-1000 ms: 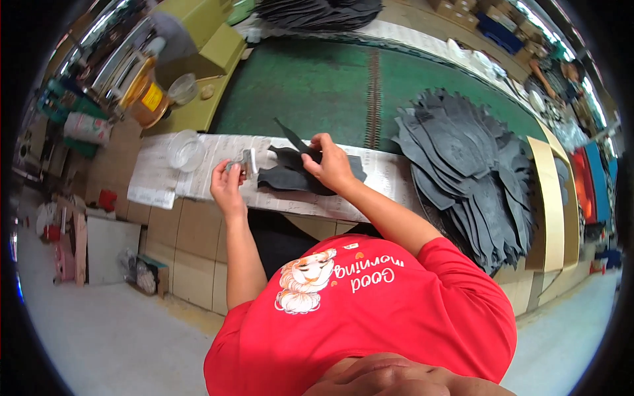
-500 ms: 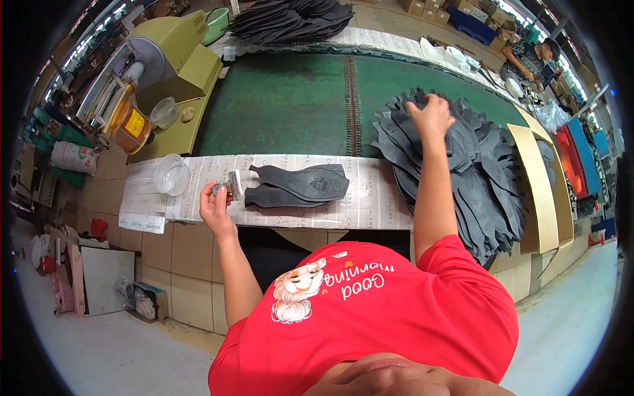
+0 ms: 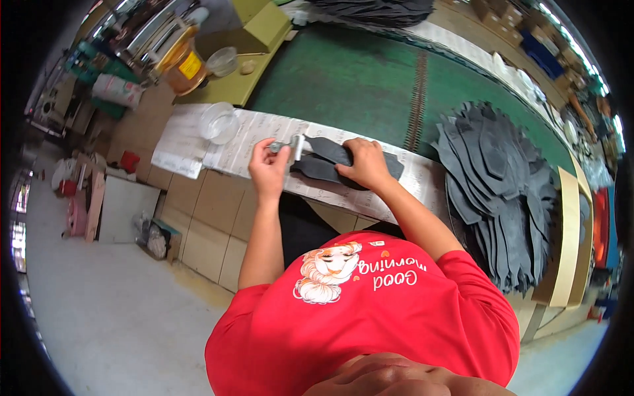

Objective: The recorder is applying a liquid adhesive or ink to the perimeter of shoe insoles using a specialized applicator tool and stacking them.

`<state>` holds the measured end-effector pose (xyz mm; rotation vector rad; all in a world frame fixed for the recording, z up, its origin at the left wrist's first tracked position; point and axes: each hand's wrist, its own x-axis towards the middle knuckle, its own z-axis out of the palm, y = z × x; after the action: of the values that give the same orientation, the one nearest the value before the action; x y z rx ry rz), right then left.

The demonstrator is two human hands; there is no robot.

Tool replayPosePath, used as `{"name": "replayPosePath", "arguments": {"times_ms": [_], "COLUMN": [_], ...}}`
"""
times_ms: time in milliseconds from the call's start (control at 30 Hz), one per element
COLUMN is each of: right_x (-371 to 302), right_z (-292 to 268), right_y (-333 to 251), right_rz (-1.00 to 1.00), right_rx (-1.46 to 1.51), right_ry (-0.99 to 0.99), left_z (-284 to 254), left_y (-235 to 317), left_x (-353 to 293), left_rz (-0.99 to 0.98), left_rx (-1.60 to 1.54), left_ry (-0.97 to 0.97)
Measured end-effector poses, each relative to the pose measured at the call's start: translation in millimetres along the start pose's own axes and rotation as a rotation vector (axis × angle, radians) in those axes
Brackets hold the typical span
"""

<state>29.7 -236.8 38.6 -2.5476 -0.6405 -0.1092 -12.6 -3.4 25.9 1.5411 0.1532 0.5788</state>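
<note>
My left hand (image 3: 267, 173) is closed round the grey handle of a small tool with a white bar-shaped head (image 3: 298, 146). The head is right by the left ends of dark grey sole-shaped pieces (image 3: 319, 170) on the white-covered bench edge. Over their middle is my right hand (image 3: 364, 164), fingers bent, thumb and fingertips closed on a dark grey sole piece (image 3: 325, 149). Its palm hides part of the pieces. To the right, a big fanned pile of similar dark grey pieces (image 3: 498, 171) lies apart from both hands.
A clear plastic tub (image 3: 219, 124) stands at the bench's left end. Beyond runs a green conveyor belt (image 3: 330, 72) with a laced seam (image 3: 416, 99). An olive-green machine (image 3: 264, 33) is at the far left, and an open cardboard box (image 3: 564, 237) beside the pile.
My right hand has come from the pile on the right to the pieces on the bench. My left hand keeps the tool, now closer to their ends. The whole view has swung and tilted.
</note>
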Motion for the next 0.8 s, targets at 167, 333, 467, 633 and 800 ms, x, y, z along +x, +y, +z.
{"name": "replayPosePath", "arguments": {"times_ms": [167,333,467,633,800], "right_x": [-5.3,-8.6,-11.9,-12.6,-13.2], "right_z": [9.0,10.9,10.5,13.7,12.8], "right_y": [-5.5,-4.6,-4.5,-3.7,-3.5], "right_rz": [-0.024,-0.073,-0.101,-0.146,-0.129], "right_rx": [0.029,0.076,0.111,0.095,0.074], "right_ry": [0.091,0.167,0.218,0.25,0.223], "left_z": [26.3,41.8,20.3,9.6,50.4], "left_y": [5.2,4.8,0.2,14.4,19.4], "left_x": [-15.3,-12.1,17.5,27.1,-13.1], "left_rz": [0.054,0.131,0.164,0.173,0.206], "left_rx": [0.187,0.392,0.585,0.49,0.461], "left_ry": [-0.045,-0.096,0.084,0.213,-0.167]}}
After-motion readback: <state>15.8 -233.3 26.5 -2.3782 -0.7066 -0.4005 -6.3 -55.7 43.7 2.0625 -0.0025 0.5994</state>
